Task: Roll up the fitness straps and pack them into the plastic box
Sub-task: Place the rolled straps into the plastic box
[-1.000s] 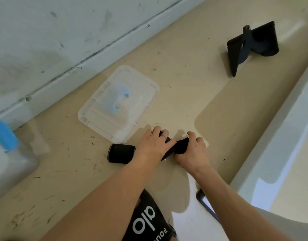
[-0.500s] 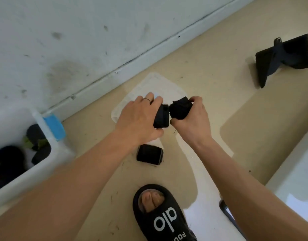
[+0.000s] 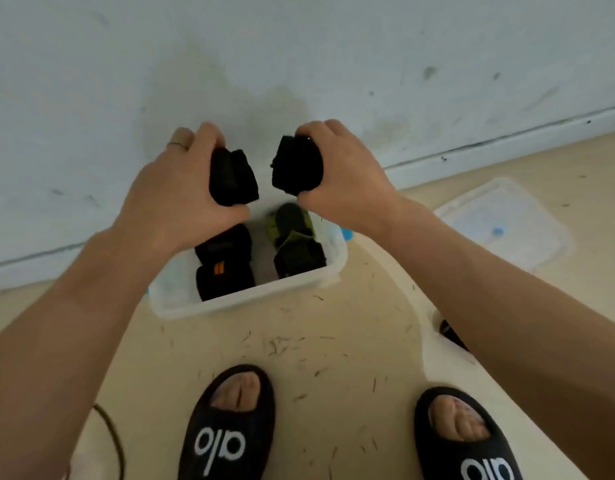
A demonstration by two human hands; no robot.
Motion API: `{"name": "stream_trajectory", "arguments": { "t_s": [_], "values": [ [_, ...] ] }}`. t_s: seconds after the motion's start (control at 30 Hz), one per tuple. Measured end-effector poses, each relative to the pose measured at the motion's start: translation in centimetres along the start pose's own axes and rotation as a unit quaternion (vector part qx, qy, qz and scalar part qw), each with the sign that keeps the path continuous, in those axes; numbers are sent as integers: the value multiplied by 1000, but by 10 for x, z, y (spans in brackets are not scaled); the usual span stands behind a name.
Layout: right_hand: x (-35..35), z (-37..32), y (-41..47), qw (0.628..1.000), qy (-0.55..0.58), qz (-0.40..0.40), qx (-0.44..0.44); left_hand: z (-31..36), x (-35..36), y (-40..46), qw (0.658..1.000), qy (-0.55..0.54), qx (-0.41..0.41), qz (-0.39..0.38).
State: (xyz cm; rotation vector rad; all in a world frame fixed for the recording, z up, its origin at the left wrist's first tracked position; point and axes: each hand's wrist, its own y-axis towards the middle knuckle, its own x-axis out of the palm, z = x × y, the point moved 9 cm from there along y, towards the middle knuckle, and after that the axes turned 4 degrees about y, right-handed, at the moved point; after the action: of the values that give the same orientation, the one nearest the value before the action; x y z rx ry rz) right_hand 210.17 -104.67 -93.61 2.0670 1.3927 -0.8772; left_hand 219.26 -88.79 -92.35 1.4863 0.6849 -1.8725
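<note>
Head view, one frame.

Left hand (image 3: 181, 199): raised above the box, grip curled round a black rolled strap (image 3: 234, 180); thin ring on one finger.

Right hand (image 3: 337, 171): level with the left, grip curled round a second black roll (image 3: 296, 168). The two rolls are held apart, a narrow gap between them, both above the far side of the box.

Plastic box (image 3: 243, 299): clear, open, on the floor against the wall, directly beneath the hands. A blue clip (image 3: 346, 233) shows at its right end.

Contents, left side: two black rolls (image 3: 226, 268), one with an orange tag (image 3: 218, 268).

Contents, right side: two dark rolls with green edging (image 3: 295, 242), lying close together, apart from the left pair.

Box lid (image 3: 503, 223): clear, flat on the floor to the right of the box, well apart from it, beside the skirting.

Slippers: two black open-toe slippers with white lettering, left (image 3: 230, 424) and right (image 3: 465, 438), on the floor just short of the box.

Floor (image 3: 334, 341): beige, scattered with small dark flecks.

Wall (image 3: 299, 57): pale, marked with smudges.

Dark item (image 3: 451, 332): partly hidden behind the right forearm; cannot tell what it is.
</note>
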Motion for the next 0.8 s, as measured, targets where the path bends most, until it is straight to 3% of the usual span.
{"name": "stream_trajectory", "arguments": {
  "t_s": [0.13, 0.27, 0.8],
  "values": [
    [83, -15, 18, 973, -167, -157, -21, -54, 49, -25, 995, 20, -3, -96],
    [129, -3, 9, 941, -263, -213, -21, -74, 95, -38, 987, 58, 16, -148],
    [130, 14, -8, 939, -286, -191, -20, -59, 114, -28, 973, 175, 14, -149]
  ]
}}
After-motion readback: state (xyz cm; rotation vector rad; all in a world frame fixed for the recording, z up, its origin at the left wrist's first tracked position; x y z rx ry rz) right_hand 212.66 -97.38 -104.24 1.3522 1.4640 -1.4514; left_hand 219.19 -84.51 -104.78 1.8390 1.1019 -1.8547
